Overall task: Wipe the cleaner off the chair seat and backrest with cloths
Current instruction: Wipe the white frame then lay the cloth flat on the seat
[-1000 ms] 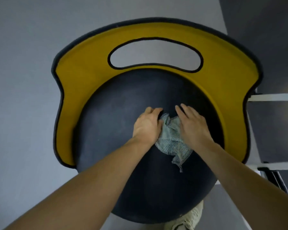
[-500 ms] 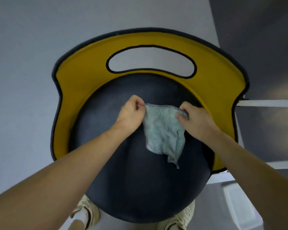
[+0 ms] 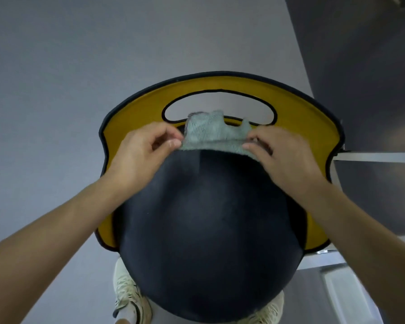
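My left hand [image 3: 140, 155] pinches the left end of the cloth [image 3: 211, 134] between thumb and forefinger; the other fingers are curled in behind. My right hand [image 3: 283, 157] pinches the right end the same way, thumb under and fingers on top. That hand is slightly blurred, so I cannot tell which fingers carry the grip.

The cloth is pale green terry. It is stretched between the two hands, with its near edge pulled into a fairly straight line. It sits at the far edge of the seat [image 3: 208, 230]. Its loose far part stands up in front of the lower band of the backrest [image 3: 302, 127] and covers a bit of the near rim of the cutout [image 3: 220, 106]. I cannot tell whether it presses on the backrest.

The seat is dark, round and domed. The backrest is yellow with a black edge and curves round the seat's far, left and right sides. Both forearms reach in from the near corners, bare.

Two light shoes [image 3: 126, 293] show under the near edge of the seat, on a grey floor [image 3: 56, 90]. A white rail [image 3: 374, 156] runs off to the right, just beside the backrest's right end.
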A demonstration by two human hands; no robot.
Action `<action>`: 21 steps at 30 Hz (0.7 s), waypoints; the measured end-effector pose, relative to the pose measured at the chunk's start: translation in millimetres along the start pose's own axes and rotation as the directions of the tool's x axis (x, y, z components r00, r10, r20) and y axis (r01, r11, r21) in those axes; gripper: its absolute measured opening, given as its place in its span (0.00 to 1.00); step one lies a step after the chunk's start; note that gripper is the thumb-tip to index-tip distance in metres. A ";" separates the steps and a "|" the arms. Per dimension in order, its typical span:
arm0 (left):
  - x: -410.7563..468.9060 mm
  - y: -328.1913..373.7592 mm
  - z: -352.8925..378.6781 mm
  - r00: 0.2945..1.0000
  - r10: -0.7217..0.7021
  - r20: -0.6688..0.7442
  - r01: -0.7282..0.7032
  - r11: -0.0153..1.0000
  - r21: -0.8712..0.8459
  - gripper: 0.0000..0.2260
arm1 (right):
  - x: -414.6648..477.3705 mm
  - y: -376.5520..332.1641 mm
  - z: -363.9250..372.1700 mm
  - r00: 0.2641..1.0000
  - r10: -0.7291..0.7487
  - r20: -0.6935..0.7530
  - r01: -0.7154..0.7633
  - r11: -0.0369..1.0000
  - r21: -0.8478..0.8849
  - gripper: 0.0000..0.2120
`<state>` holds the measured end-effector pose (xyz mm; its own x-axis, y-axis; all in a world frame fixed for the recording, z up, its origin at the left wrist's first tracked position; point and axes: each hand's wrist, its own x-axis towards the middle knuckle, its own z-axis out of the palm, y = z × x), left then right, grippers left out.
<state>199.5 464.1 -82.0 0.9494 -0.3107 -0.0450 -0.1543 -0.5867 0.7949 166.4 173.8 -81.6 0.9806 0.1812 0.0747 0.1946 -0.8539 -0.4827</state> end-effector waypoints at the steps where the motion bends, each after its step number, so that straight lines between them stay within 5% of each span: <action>1: -10.6 -8.8 4.3 0.999 0.027 0.038 -0.030 0.997 0.075 0.03 | -10.4 -0.6 12.0 1.000 -0.016 0.012 0.017 1.000 -0.017 0.10; 4: -50.8 -44.4 24.5 0.981 0.043 0.188 -0.087 0.969 0.230 0.03 | -52.3 5.1 61.7 0.987 -0.056 0.151 0.065 0.996 -0.055 0.08; 7: -101.5 -80.4 50.7 0.929 -0.059 0.365 -0.062 0.948 0.312 0.02 | -108.1 10.6 113.8 0.880 -0.096 0.466 0.167 0.979 -0.113 0.04; 10: -147.9 -103.5 73.0 0.841 -0.123 0.528 -0.100 0.922 0.375 0.04 | -153.9 7.4 137.7 0.785 -0.069 0.616 0.119 0.992 -0.039 0.07; 14: -174.3 -115.3 81.3 0.861 -0.098 0.499 -0.132 0.905 0.406 0.12 | -184.7 9.1 141.4 0.810 0.030 0.586 -0.008 0.999 -0.040 0.08; 21: -130.4 -109.2 73.0 0.948 -0.109 0.300 -0.011 0.928 0.373 0.04 | -152.8 23.1 123.5 0.910 0.189 0.368 -0.197 0.980 -0.017 0.05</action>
<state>72.6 514.2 -207.1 0.8347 -0.4547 -0.3108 -0.2556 -0.8197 0.5127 18.1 186.6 -211.9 0.9206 0.1833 -0.3448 -0.0017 -0.8812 -0.4728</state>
